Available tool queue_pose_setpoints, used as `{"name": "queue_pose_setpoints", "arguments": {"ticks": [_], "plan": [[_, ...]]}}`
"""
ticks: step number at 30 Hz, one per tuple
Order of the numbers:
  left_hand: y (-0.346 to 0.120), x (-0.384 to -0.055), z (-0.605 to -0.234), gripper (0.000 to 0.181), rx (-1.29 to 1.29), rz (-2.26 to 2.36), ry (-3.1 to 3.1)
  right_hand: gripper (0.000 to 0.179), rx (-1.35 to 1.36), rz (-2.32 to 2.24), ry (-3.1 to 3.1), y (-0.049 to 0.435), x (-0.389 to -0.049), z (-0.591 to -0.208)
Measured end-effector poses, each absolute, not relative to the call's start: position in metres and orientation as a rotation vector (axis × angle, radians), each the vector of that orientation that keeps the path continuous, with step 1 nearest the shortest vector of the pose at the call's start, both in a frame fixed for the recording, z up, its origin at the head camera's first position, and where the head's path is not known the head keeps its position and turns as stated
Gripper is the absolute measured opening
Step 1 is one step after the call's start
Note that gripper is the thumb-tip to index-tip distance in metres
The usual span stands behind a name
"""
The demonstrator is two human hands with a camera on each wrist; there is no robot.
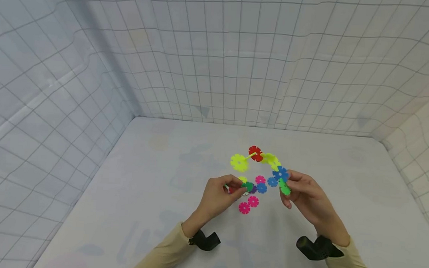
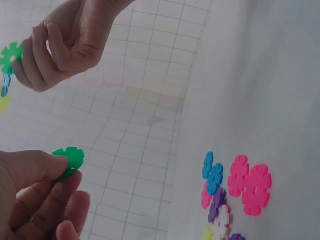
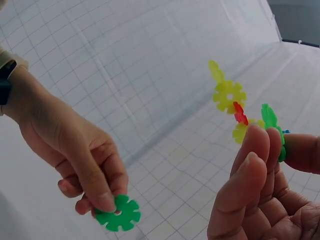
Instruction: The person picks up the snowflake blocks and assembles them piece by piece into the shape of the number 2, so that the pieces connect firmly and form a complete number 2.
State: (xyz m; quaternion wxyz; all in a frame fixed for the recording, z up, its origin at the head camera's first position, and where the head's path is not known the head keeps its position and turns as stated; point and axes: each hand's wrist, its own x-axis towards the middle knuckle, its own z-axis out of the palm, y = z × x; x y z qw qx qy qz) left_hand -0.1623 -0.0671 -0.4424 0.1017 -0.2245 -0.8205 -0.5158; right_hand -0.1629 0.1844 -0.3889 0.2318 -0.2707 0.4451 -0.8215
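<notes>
The left hand (image 1: 217, 195) pinches a dark green disc (image 3: 126, 216) between thumb and fingers; the thumb covers part of it. The right hand (image 1: 309, 197) has its thumb and fingers closed on the bright green piece (image 1: 285, 187) at the near end of a chain of notched discs. Fingertips hide much of that end, so whether one or two green pieces sit there is hard to tell. A blue disc (image 1: 280, 174) comes just beyond the right grip; the right wrist view shows only a sliver of it behind the fingers. Farther out the chain curves round towards the left through yellow pieces, a red disc (image 1: 255, 153) and more yellow, some turned edge-on. The left wrist view cuts the chain off at its edge. The dark green disc is apart from the chain.

Below and between the two grips, loose discs lie on the table (image 1: 155, 167): pink discs (image 2: 256, 190), blue discs (image 2: 215, 179), a purple disc (image 2: 217, 204) and a white disc (image 2: 223, 221) among them. In the head view the left fingers and the dark green disc partly block this group, and the white one barely shows.
</notes>
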Motion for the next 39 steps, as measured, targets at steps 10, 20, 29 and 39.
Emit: {"name": "queue_pose_setpoints", "arguments": {"ticks": [10, 20, 29, 39], "plan": [[-0.053, -0.147, -0.418, 0.016, -0.871, -1.495, -2.013, 0.016, -0.732, -2.193, 1.664, 0.173, -0.164, -0.396], [-0.045, -0.133, -0.385, 0.018, -0.876, -1.505, -1.963, 0.011, -0.723, -2.217, 1.826, 0.166, -0.162, -0.402], [-0.045, -0.135, -0.388, 0.018, -0.901, -1.481, -1.963, 0.009, -0.692, -2.218, 1.910, 0.161, -0.158, -0.401], [-0.047, -0.147, -0.424, 0.013, -0.906, -1.295, -2.021, 0.010, -0.644, -2.182, 2.090, 0.157, -0.153, -0.401]]}}
